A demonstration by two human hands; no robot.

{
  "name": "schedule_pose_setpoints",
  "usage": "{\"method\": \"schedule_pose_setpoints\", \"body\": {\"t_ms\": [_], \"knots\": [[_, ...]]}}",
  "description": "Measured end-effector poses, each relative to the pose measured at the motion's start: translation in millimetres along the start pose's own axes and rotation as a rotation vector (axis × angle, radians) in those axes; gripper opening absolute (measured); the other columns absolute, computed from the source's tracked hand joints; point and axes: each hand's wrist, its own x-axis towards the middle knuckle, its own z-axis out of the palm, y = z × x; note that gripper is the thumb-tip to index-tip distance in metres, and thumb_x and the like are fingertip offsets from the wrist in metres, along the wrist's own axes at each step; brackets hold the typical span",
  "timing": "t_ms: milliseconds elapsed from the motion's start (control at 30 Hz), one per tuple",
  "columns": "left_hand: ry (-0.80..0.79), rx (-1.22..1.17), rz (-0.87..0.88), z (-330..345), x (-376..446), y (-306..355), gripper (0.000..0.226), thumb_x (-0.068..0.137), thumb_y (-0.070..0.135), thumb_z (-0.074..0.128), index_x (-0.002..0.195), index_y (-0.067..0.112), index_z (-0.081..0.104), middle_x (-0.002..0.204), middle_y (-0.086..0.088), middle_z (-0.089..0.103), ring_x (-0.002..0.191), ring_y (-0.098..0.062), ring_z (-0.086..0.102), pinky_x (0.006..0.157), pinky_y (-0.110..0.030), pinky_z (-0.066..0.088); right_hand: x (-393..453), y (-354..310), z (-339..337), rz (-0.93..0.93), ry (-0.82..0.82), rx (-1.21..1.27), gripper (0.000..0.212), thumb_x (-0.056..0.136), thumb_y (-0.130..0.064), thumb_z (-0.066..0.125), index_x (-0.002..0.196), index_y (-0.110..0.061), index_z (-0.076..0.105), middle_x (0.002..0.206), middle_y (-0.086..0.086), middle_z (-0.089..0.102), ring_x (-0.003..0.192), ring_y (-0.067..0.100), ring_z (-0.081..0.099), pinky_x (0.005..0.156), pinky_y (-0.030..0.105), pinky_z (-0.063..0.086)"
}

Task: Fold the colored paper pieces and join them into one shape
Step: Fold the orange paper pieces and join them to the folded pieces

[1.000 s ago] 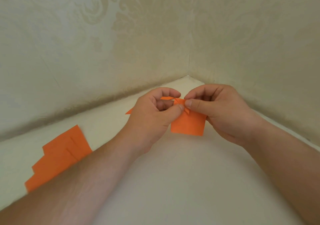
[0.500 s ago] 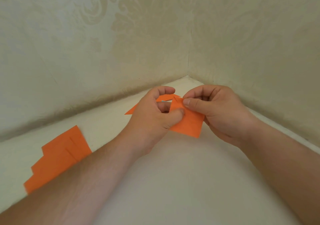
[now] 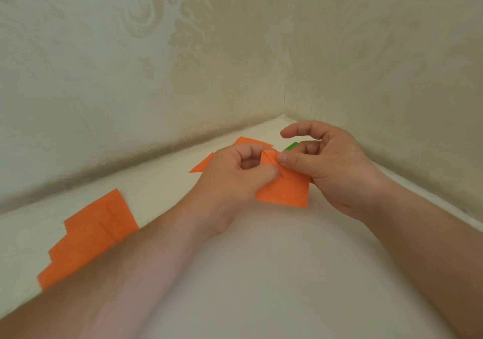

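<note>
Mid-fold, apparently: orange sheet [image 3: 283, 192] held just above the white tabletop [image 3: 261, 273], near the corner of the two papered walls [image 3: 287, 51]. Left hand [image 3: 235, 179] curled, thumb and forefinger pinching the sheet's left edge by the small folded flap at the top. Right hand [image 3: 337, 166] pinching the same flap from the other side, thumb pressed flat on the crease, forefinger lifted clear and hooked in the air, remaining fingers tucked behind the paper. Folded orange pieces [image 3: 206, 164] lying flat on the table behind the left hand, partly hidden by it. Sliver of green paper [image 3: 291, 146] showing behind the right fingers; shape impossible to tell. Stack of flat orange sheets [image 3: 91, 236] fanned out well to the left, partly under the left forearm.

Risks, judged from this pose:
- Crooked crease, likely if the right thumb slides before the flap's edges line up.
- Tear at the flap's tip, from pulling both pinches apart with such a narrow hold.
- Soft, rounded fold, from creasing in the air rather than against the table, so a loose joint later.
- Scattered stack, from the left forearm dragging across it.
</note>
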Motion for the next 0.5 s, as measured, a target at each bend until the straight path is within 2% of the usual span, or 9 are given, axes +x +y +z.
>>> {"method": "schedule_pose_setpoints", "body": {"t_ms": [67, 300, 400, 500], "knots": [[0.006, -0.060, -0.022, -0.4, 0.3, 1.4, 0.011, 0.094, 0.008, 0.067, 0.099, 0.007, 0.077, 0.091, -0.010, 0.075, 0.081, -0.021, 0.067, 0.081, -0.038, 0.055, -0.2, -0.7, -0.2, -0.005, -0.007, 0.009, 0.035, 0.084, -0.001, 0.078, 0.112, -0.018, 0.067, 0.072, 0.006, 0.071, 0.067, 0.017, 0.068, 0.067, 0.031, 0.052], [0.048, -0.093, -0.023, 1.8, 0.5, 4.2, 0.026, 0.099, 0.010, 0.061, 0.076, 0.015, 0.073, 0.072, -0.001, 0.063, 0.065, -0.013, 0.057, 0.061, -0.025, 0.048, 0.2, -2.1, -0.5, -0.031, -0.031, 0.031, 0.040, 0.084, 0.002, 0.077, 0.115, -0.018, 0.064, 0.073, 0.007, 0.073, 0.070, 0.017, 0.070, 0.068, 0.029, 0.053], [0.076, -0.087, -0.015, 3.1, -0.3, 5.8, 0.025, 0.099, 0.011, 0.060, 0.077, 0.015, 0.071, 0.074, -0.004, 0.057, 0.067, -0.017, 0.049, 0.061, -0.028, 0.041, 0.1, -2.5, -0.3, -0.042, -0.041, 0.044, 0.040, 0.084, 0.003, 0.077, 0.115, -0.018, 0.064, 0.073, 0.007, 0.073, 0.070, 0.017, 0.070, 0.068, 0.027, 0.053], [0.108, -0.087, -0.036, 4.7, -0.3, 7.1, 0.023, 0.098, 0.016, 0.060, 0.077, 0.013, 0.069, 0.077, -0.007, 0.052, 0.070, -0.020, 0.046, 0.061, -0.028, 0.041, -0.2, -1.9, 0.0, -0.060, -0.042, 0.024, 0.040, 0.084, 0.002, 0.077, 0.115, -0.019, 0.064, 0.072, 0.005, 0.072, 0.071, 0.016, 0.069, 0.068, 0.026, 0.052]]}}
